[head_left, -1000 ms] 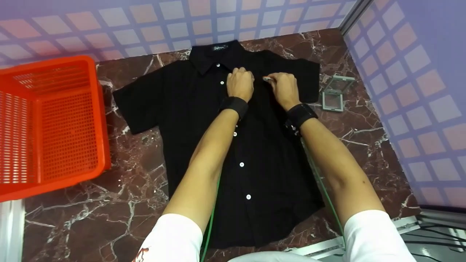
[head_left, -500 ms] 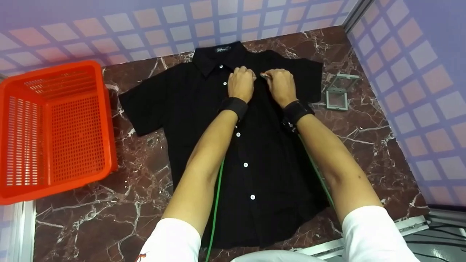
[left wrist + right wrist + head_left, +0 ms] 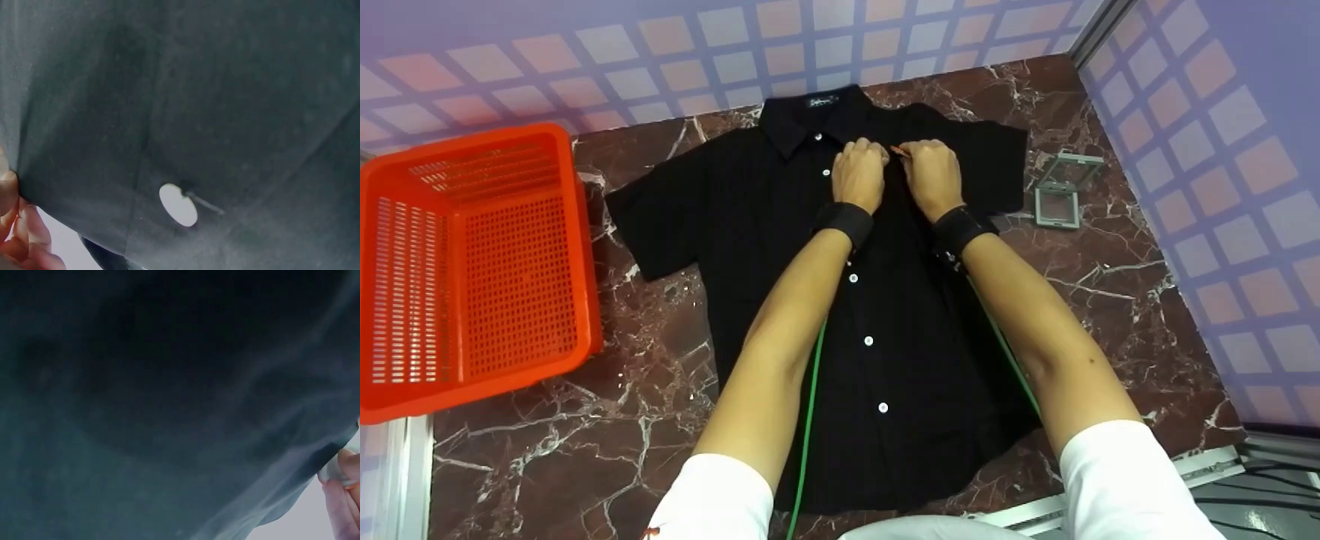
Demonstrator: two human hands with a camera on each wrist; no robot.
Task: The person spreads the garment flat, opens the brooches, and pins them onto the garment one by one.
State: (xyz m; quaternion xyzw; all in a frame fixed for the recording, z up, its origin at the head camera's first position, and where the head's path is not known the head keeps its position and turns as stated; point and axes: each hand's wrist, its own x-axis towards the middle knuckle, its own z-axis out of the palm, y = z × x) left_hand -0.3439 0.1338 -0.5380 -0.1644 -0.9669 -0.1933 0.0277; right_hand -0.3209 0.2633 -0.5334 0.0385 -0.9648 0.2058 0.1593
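A black short-sleeved button-up shirt (image 3: 780,225) lies spread out, collar at the far side. My left hand (image 3: 858,174) pinches its cloth on the chest, beside the button strip. In the left wrist view, the left fingertips (image 3: 8,194) grip the cloth's edge, and a white button (image 3: 179,205) shows on the fabric. Just to the right, my right hand (image 3: 932,178) pinches a small pale disc with an orange edge (image 3: 898,151), close to the left fingers. The right wrist view shows that disc (image 3: 333,469) between thumb and finger, right at the shirt's edge.
A red perforated basket (image 3: 585,300) stands on the left. A small clear-windowed case (image 3: 1057,208) with a pale frame stands open right of the sleeve. Patterned panels (image 3: 697,52) border the marbled surface (image 3: 645,420) behind and at the right. A green cord (image 3: 808,420) crosses the shirt.
My right hand has moved left toward the left hand, and the disc has turned to show more orange. The left hand keeps its hold on the shirt. The head view has shifted slightly.
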